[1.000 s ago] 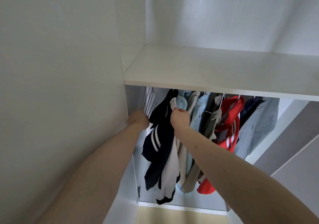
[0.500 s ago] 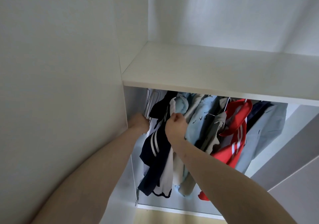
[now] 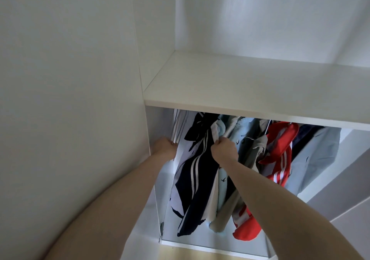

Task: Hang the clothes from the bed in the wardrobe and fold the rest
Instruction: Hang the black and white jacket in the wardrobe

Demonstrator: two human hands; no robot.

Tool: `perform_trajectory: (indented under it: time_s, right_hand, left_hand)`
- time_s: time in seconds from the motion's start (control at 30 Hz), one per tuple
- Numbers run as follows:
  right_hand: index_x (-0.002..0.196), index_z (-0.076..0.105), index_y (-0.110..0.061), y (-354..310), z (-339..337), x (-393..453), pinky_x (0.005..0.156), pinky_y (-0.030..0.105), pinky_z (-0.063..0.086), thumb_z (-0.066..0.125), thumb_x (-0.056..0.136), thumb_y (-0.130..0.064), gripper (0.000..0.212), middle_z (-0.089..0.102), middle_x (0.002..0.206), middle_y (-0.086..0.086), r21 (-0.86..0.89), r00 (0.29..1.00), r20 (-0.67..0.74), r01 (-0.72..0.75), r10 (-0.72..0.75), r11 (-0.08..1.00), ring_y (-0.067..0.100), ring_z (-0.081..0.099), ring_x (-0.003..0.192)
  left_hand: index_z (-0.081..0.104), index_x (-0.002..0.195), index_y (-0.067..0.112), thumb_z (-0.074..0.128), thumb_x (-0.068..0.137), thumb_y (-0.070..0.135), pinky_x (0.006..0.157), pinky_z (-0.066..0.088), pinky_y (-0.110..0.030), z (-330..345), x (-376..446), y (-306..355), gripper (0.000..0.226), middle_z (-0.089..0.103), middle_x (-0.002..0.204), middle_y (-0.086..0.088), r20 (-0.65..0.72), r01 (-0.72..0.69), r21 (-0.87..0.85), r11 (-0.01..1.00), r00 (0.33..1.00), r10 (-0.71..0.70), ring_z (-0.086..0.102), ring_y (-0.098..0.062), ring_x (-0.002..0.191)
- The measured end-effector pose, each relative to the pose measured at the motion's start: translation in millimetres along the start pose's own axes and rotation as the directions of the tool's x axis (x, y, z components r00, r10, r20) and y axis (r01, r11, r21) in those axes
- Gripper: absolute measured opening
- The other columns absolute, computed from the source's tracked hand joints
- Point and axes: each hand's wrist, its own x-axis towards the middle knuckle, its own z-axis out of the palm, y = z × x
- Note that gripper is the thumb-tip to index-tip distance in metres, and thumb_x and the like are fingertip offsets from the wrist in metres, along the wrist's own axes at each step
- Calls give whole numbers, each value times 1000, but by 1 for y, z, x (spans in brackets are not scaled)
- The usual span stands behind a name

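The clothes [image 3: 192, 171] hang straight down in the wardrobe [image 3: 250, 91]; right hand [image 3: 225, 151] pinches white cloth, left hand [image 3: 165, 148] grips white hangers [image 3: 177, 127].

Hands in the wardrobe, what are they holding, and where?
The right hand pinches the white garment near its top edge. The left hand grips the empty white hangers at their lower ends.

walls [image 3: 70, 69] white | shelf [image 3: 250, 87] white – bare | floor [image 3: 200, 254] – pale wood
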Motion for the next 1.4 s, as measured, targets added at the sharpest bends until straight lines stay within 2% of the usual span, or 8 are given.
perform_trajectory:
  time_s: [0.47, 0.57, 0.67, 0.87, 0.97, 1.1, 1.27, 1.4]
  right_hand:
    - [124, 54, -7, 16, -46, 5, 68, 35, 47, 54, 95, -16, 30, 58, 105, 10, -141, 994, 26, -99, 104, 985, 30, 58, 89]
    - [131, 51, -12, 13, -38, -9, 97, 43, 48, 59, 81, 3, 53, 53, 127, 8, -69, 962, -200, 176, -186, 982, 31, 52, 117]
    - [116, 63, -18, -4, -20, -21, 91, 32, 54, 53, 84, 10, 43, 63, 115, -4, 141, 888, -173, 450, -425, 882, 10, 61, 104]
    - [130, 68, -4, -54, 21, -4, 106, 36, 51, 56, 103, -12, 31, 67, 133, 17, 351, 877, 461, -43, -133, 935, 33, 62, 126]
    - [126, 69, -1, -60, 34, 6, 107, 37, 51, 56, 105, -27, 35, 70, 130, 15, 392, 841, 532, -147, -94, 908, 30, 64, 125]
    - [122, 71, -5, -54, 38, 7, 68, 12, 51, 67, 100, -29, 32, 73, 122, 6, 472, 789, 610, -280, -80, 836, 8, 68, 97]
    - [105, 73, -11, -49, 43, 14, 78, 27, 52, 71, 94, -22, 16, 72, 103, 1, 487, 737, 670, -341, -93, 804, 11, 67, 94]
    - [92, 67, -12, -43, 47, 17, 64, 24, 48, 66, 99, -15, 8, 65, 87, 4, 584, 794, 585, -272, -165, 764, 13, 64, 77]
  left_hand:
    - [66, 76, 9, 61, 98, 29, 75, 56, -31, 3, -9, 9, 30, 75, 82, -16, 40, 3, -133, 991, 999, 3, 67, -25, 73]
    - [72, 87, 1, 63, 95, 21, 73, 56, -34, 6, -10, 10, 23, 71, 78, -17, 78, 62, -242, 968, 996, -44, 63, -26, 68]
    - [75, 93, 0, 63, 93, 8, 65, 50, -32, 6, -13, 8, 15, 66, 72, -12, 127, 117, -354, 928, 989, -76, 59, -23, 63]
    - [75, 92, 7, 59, 98, 4, 56, 47, -27, 3, -17, 5, 18, 66, 74, -5, 159, 113, -391, 913, 986, -54, 59, -15, 63]
    - [75, 96, 10, 63, 100, 14, 65, 49, -30, 0, -17, 1, 13, 67, 81, -11, 145, 81, -398, 914, 989, -25, 59, -22, 69]
    - [77, 97, 6, 64, 101, 24, 69, 45, -33, -2, -18, 0, 23, 62, 76, -13, 143, 52, -387, 921, 990, 4, 54, -24, 69]
    - [69, 85, 8, 64, 102, 23, 57, 42, -25, 0, -15, 0, 23, 61, 71, -10, 84, 76, -344, 936, 995, -51, 52, -19, 57]
    - [71, 106, -3, 60, 103, 12, 75, 41, -31, 7, -10, 0, 19, 64, 92, -18, 26, 143, -372, 917, 989, -144, 56, -28, 83]
